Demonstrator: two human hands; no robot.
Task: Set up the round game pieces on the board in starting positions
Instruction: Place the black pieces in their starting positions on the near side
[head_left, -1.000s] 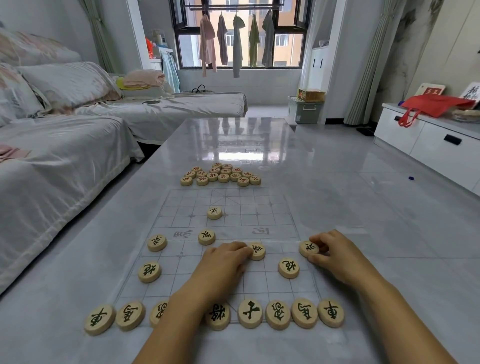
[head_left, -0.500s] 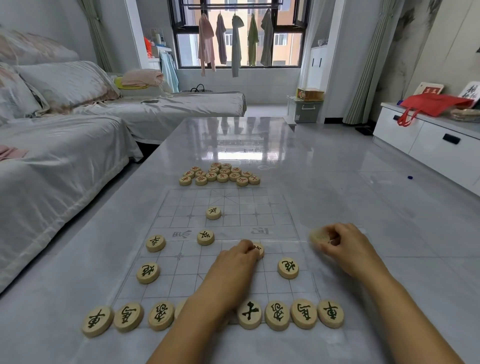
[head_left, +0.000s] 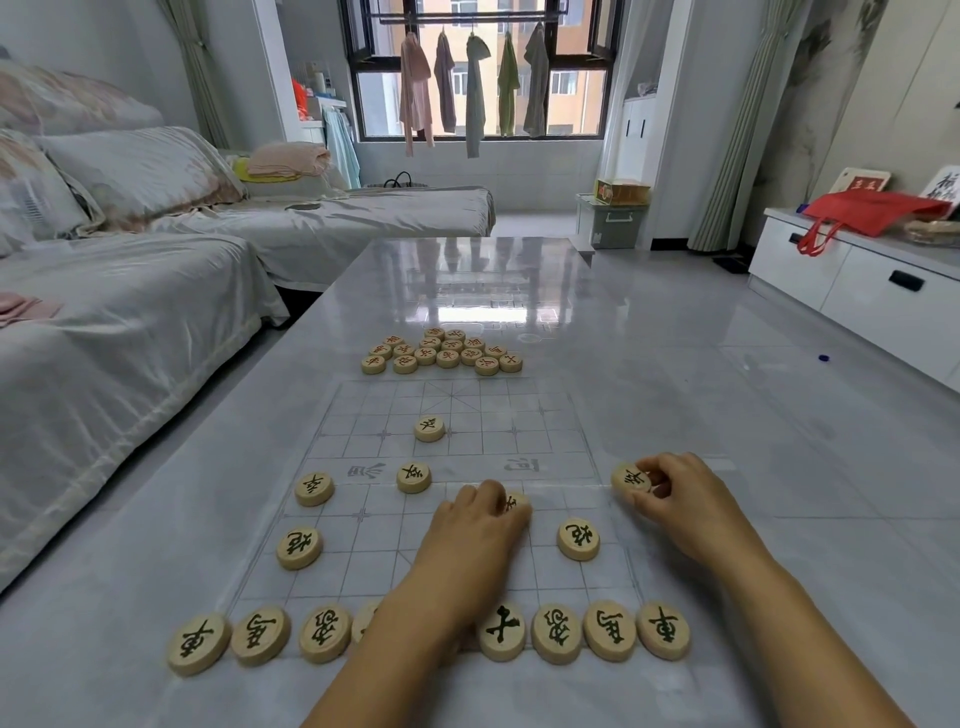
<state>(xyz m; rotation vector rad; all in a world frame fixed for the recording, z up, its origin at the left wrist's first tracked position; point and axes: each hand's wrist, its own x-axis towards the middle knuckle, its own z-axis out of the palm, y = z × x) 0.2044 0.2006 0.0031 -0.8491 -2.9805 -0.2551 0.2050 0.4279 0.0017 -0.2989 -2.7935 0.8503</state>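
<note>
**Both hands on the pieces as green side takes shape**

A person's right hand (head_left: 680, 499) pinches an edge piece (head_left: 630, 479) between thumb and bent fingers at the right border of the board (head_left: 467, 405), its green-lettered face up. Whether the disc rests on the sheet cannot be told. The left hand (head_left: 475, 535) curls its fingers over a centre piece (head_left: 515, 502) on the same rank and hides most of it.

The clear grid sheet lies flat on a glossy table (head_left: 675, 364), its long axis running from the person towards the window. A near row (head_left: 556, 634) of flat discs lines the closest edge, partly hidden by the left forearm, with the characters reading upside down to the camera. Two more discs (head_left: 298, 548) sit one rank up on either side, two others (head_left: 314, 488) stand on the left of the hands' rank, and a stray disc (head_left: 429, 428) lies beyond the midline. The red-lettered pile (head_left: 447, 353) is bunched just past the far edge, off the grid.

By the window, a lidded green bin (head_left: 613, 223) carries a carton (head_left: 622, 191) on top; its contents are out of sight.
</note>
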